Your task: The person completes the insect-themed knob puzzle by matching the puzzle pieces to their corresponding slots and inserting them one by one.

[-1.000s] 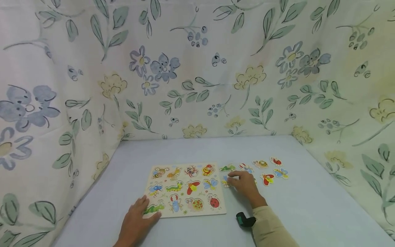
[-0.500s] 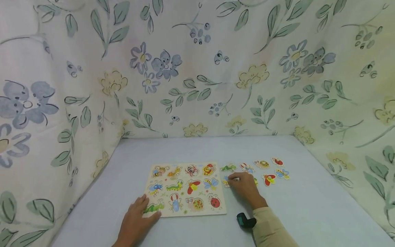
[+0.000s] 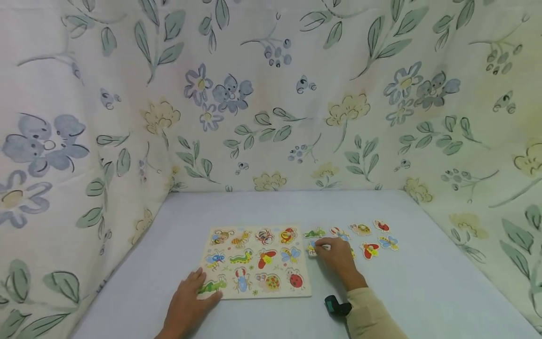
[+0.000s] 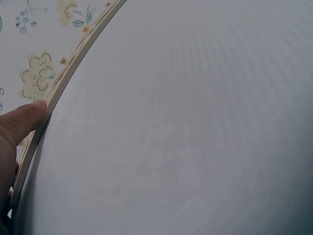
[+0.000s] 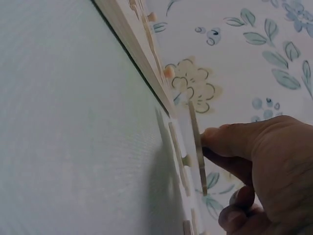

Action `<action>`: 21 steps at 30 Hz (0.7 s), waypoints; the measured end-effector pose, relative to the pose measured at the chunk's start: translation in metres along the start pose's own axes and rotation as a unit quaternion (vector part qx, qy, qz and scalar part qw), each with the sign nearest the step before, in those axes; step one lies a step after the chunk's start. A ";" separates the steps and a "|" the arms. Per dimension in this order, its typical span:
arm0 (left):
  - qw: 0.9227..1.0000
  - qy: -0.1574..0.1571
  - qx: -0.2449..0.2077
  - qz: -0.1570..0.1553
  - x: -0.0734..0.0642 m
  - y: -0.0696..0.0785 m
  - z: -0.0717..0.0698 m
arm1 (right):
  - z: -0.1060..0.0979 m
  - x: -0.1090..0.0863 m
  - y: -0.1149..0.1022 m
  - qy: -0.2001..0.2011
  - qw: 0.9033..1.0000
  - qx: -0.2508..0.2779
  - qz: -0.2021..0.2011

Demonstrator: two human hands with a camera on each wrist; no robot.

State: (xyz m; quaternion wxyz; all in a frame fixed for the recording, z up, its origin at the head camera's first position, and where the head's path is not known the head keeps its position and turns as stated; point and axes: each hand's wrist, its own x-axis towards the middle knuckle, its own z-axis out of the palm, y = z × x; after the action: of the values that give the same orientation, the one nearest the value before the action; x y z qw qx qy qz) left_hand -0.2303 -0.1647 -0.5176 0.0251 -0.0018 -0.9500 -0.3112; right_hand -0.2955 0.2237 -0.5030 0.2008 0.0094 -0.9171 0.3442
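Note:
In the head view my left hand [image 3: 188,299] rests on the lower left corner of a wooden insect puzzle board [image 3: 262,294]. Its thumb lies along the board's front edge, also seen in the left wrist view. Beyond the board's right edge, my right hand [image 3: 338,261] pinches a puzzle piece [image 3: 312,248] with some blue and yellow showing. From the right wrist view, this thin wooden piece [image 5: 197,147] stands off the table, between thumb and finger, above another knobbed piece. The hand covers part of the held piece and most of a green-and-yellow piece [image 3: 353,253].
Several loose pieces lie right of the board, among them a grasshopper [image 3: 314,233], a stag beetle [image 3: 340,233], a snail [image 3: 360,229], a ladybird [image 3: 381,226], a red-winged insect [image 3: 370,250] and a blue-winged one [image 3: 388,243]. Floral cloth [image 3: 271,141] walls the table.
My right fingers have closed on the blue-and-yellow piece and raised it slightly. My left hand stays on the board's corner. The head view has shifted a little.

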 end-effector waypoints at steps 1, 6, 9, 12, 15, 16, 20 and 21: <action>1.000 -0.001 0.000 0.001 0.000 0.000 0.000 | 0.000 0.000 0.000 0.008 1.000 0.003 -0.006; 1.000 0.008 0.004 0.008 0.000 0.000 0.001 | -0.004 0.002 -0.005 0.038 0.999 0.027 -0.025; 1.000 0.015 0.007 0.014 0.000 0.001 0.002 | -0.006 0.003 -0.010 0.058 0.997 0.033 -0.041; 1.000 0.021 0.009 0.019 0.000 0.001 0.003 | -0.009 0.003 -0.017 0.071 0.995 0.038 -0.056; 1.000 0.023 0.008 0.020 -0.002 0.002 0.003 | -0.011 0.001 -0.023 0.076 0.994 0.042 -0.058; 1.000 0.023 0.007 0.019 -0.002 0.003 0.002 | -0.012 0.001 -0.025 0.077 0.994 0.045 -0.060; 0.999 0.028 0.006 0.018 -0.003 0.003 0.001 | -0.013 0.002 -0.035 0.083 0.992 0.053 -0.077; 0.999 0.028 0.004 0.017 -0.003 0.003 0.001 | -0.013 0.002 -0.038 0.084 0.991 0.055 -0.084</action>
State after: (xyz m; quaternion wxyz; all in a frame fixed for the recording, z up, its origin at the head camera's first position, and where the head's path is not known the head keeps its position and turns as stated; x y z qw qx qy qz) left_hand -0.2269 -0.1613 -0.5167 0.0575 -0.0095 -0.9500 -0.3066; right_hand -0.2870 0.2034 -0.4694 0.3047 0.0681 -0.8726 0.3757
